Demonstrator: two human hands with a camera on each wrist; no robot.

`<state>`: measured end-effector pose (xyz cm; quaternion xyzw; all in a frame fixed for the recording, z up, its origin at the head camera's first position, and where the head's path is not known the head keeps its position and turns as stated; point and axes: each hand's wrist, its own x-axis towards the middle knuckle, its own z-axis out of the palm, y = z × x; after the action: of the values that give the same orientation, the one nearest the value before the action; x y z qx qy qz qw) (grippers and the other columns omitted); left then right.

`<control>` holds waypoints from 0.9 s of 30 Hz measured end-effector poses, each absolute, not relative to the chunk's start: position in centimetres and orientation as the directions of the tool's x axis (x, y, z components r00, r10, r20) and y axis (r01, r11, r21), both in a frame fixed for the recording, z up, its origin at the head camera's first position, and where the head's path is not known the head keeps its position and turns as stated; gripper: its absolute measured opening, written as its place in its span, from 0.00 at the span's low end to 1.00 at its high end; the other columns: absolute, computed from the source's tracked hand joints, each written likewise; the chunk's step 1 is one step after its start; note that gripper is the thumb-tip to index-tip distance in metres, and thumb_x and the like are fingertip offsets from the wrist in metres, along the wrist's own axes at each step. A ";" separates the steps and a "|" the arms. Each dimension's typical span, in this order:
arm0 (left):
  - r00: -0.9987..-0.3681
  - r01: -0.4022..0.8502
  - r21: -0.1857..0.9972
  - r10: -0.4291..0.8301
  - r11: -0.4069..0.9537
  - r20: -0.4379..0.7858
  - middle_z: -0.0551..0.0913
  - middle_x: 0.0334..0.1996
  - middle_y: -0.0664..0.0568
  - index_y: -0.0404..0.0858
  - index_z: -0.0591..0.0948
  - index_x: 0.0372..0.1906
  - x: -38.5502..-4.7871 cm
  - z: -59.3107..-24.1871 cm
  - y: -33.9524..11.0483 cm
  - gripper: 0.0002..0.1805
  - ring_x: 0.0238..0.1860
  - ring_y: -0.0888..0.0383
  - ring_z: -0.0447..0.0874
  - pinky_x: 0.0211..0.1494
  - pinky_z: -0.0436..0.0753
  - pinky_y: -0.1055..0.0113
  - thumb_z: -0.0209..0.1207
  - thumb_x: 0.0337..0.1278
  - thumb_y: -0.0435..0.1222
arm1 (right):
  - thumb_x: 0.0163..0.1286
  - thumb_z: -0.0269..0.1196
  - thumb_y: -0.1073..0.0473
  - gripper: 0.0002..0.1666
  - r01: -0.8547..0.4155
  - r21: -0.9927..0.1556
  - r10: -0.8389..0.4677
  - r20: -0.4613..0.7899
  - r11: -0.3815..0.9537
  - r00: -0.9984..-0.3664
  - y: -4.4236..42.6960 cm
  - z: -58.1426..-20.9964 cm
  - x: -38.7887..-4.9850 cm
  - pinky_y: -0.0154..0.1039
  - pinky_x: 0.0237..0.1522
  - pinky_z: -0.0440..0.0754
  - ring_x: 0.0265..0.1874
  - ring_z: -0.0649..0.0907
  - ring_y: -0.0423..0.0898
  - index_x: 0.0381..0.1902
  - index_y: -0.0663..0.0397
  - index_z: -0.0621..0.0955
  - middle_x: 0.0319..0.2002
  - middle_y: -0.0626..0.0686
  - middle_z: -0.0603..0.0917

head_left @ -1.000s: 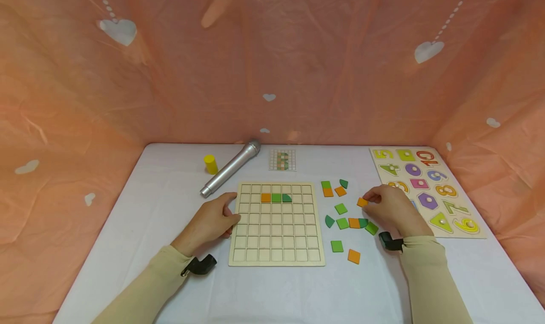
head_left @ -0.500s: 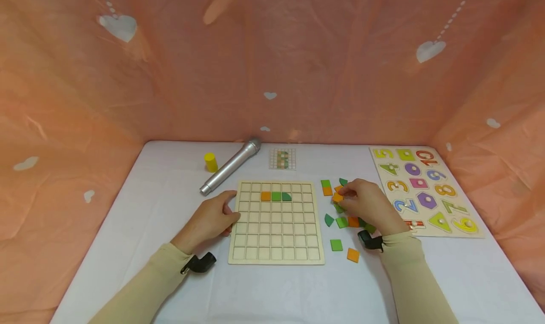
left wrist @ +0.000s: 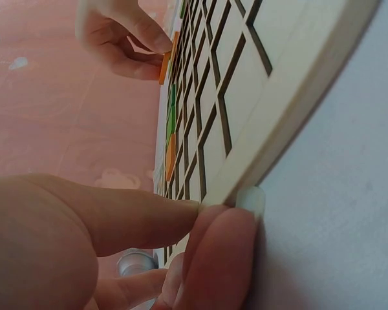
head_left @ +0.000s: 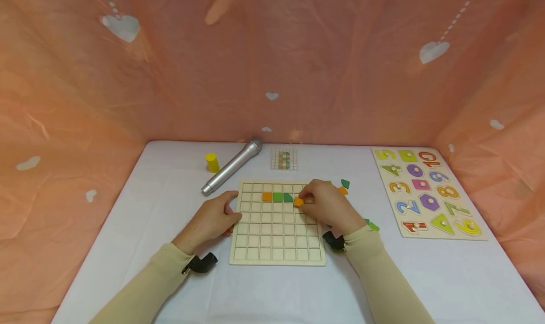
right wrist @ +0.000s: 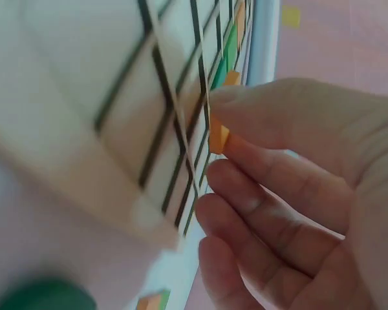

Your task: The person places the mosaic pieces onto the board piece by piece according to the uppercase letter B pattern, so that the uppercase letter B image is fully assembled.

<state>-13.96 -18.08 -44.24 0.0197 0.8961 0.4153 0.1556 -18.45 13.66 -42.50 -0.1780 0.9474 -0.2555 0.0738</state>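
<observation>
A square wooden grid board (head_left: pixel 276 229) lies on the table. In its second row sit an orange square tile (head_left: pixel 267 197), a green square tile (head_left: pixel 277 197) and a dark green quarter-round tile (head_left: pixel 287 197). My left hand (head_left: pixel 211 221) holds the board's left edge, with thumb (left wrist: pixel 161 210) and fingertips against the rim. Over the board's upper right part, my right hand (head_left: pixel 329 205) pinches another orange square tile (right wrist: pixel 218 132) between thumb and finger. That tile is tilted, just right of the quarter-round one; whether it touches the board cannot be told.
Loose tiles lie right of the board, partly hidden by my right hand, among them a dark green piece (head_left: pixel 345 184). Behind the board are a pattern card (head_left: pixel 284 159), a silver microphone (head_left: pixel 232 168) and a yellow cylinder (head_left: pixel 212 162). A number puzzle (head_left: pixel 429 202) lies at right.
My right hand has carried the orange tile leftward from the loose tiles to over the board, beside the quarter-round tile. The left hand has stayed at the board's edge.
</observation>
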 end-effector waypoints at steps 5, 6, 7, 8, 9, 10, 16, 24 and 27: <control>-0.952 -0.095 0.748 0.160 0.656 -0.262 0.84 0.32 0.48 0.36 0.66 0.82 -14.0 -44.2 -18.0 0.39 0.23 0.57 0.84 0.30 0.85 0.65 0.66 0.71 0.34 | 0.68 0.75 0.55 0.08 -0.328 -0.498 -0.395 -0.032 0.803 -0.918 12.3 -42.6 -17.8 0.45 0.51 0.86 0.42 0.84 0.45 0.44 0.49 0.91 0.43 0.46 0.87; -0.952 -0.094 0.747 0.160 0.658 -0.261 0.84 0.32 0.48 0.36 0.66 0.82 -14.0 -44.2 -18.0 0.38 0.23 0.57 0.84 0.30 0.85 0.65 0.66 0.71 0.34 | 0.68 0.75 0.55 0.08 -0.341 -0.487 -0.403 -0.026 0.804 -0.915 12.1 -42.6 -17.8 0.45 0.50 0.86 0.42 0.83 0.44 0.44 0.49 0.91 0.43 0.46 0.87; -0.952 -0.093 0.747 0.161 0.659 -0.261 0.84 0.32 0.48 0.36 0.66 0.82 -14.0 -44.2 -18.0 0.38 0.23 0.57 0.84 0.30 0.85 0.65 0.66 0.71 0.34 | 0.68 0.75 0.55 0.09 -0.349 -0.477 -0.408 -0.021 0.807 -0.913 11.9 -42.6 -17.7 0.44 0.50 0.86 0.42 0.83 0.44 0.44 0.49 0.92 0.43 0.45 0.87; -0.951 -0.093 0.747 0.163 0.658 -0.262 0.84 0.32 0.48 0.36 0.66 0.82 -14.0 -44.2 -18.0 0.39 0.23 0.57 0.84 0.30 0.85 0.65 0.66 0.71 0.34 | 0.68 0.75 0.55 0.09 -0.357 -0.467 -0.413 -0.018 0.809 -0.911 11.8 -42.6 -17.6 0.44 0.49 0.86 0.42 0.83 0.44 0.45 0.49 0.92 0.43 0.46 0.87; -0.951 -0.091 0.747 0.164 0.658 -0.261 0.84 0.32 0.48 0.36 0.66 0.82 -14.0 -44.2 -18.0 0.39 0.23 0.57 0.84 0.30 0.85 0.65 0.66 0.71 0.34 | 0.69 0.75 0.56 0.09 -0.365 -0.458 -0.417 -0.015 0.811 -0.909 11.6 -42.6 -17.5 0.44 0.49 0.86 0.42 0.82 0.45 0.45 0.50 0.92 0.43 0.46 0.87; -0.951 -0.089 0.747 0.165 0.659 -0.260 0.84 0.32 0.48 0.36 0.66 0.82 -14.0 -44.2 -18.0 0.38 0.23 0.57 0.84 0.30 0.85 0.65 0.66 0.71 0.35 | 0.69 0.74 0.56 0.09 -0.367 -0.455 -0.419 -0.014 0.811 -0.908 11.5 -42.7 -17.5 0.44 0.50 0.86 0.43 0.83 0.45 0.45 0.50 0.92 0.44 0.46 0.87; -0.952 -0.081 0.745 0.171 0.662 -0.256 0.84 0.31 0.49 0.36 0.66 0.82 -14.1 -44.2 -18.0 0.38 0.23 0.57 0.84 0.30 0.84 0.65 0.66 0.71 0.34 | 0.70 0.71 0.59 0.10 -0.367 -0.445 -0.420 -0.022 0.817 -0.907 11.0 -42.8 -17.0 0.45 0.55 0.87 0.47 0.84 0.46 0.47 0.51 0.92 0.46 0.46 0.87; -0.949 -0.093 0.742 0.168 0.664 -0.269 0.83 0.33 0.48 0.36 0.66 0.82 -14.0 -44.2 -18.0 0.38 0.23 0.57 0.84 0.31 0.85 0.65 0.65 0.72 0.35 | 0.70 0.70 0.59 0.10 -0.396 -0.433 -0.444 -0.012 0.810 -0.896 10.9 -42.8 -16.9 0.45 0.57 0.86 0.49 0.83 0.46 0.48 0.51 0.91 0.46 0.46 0.87; -0.949 -0.092 0.742 0.167 0.664 -0.267 0.83 0.33 0.48 0.36 0.66 0.82 -13.9 -44.1 -18.0 0.38 0.24 0.57 0.84 0.32 0.84 0.65 0.65 0.72 0.34 | 0.71 0.71 0.59 0.10 -0.383 -0.427 -0.432 -0.018 0.819 -0.902 11.0 -42.6 -16.9 0.45 0.57 0.87 0.49 0.83 0.46 0.48 0.51 0.91 0.47 0.46 0.87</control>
<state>-13.94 -17.98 -44.14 0.0207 0.8983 0.4095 0.1580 -16.91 10.96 -42.64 -0.2140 0.9520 -0.2114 0.0571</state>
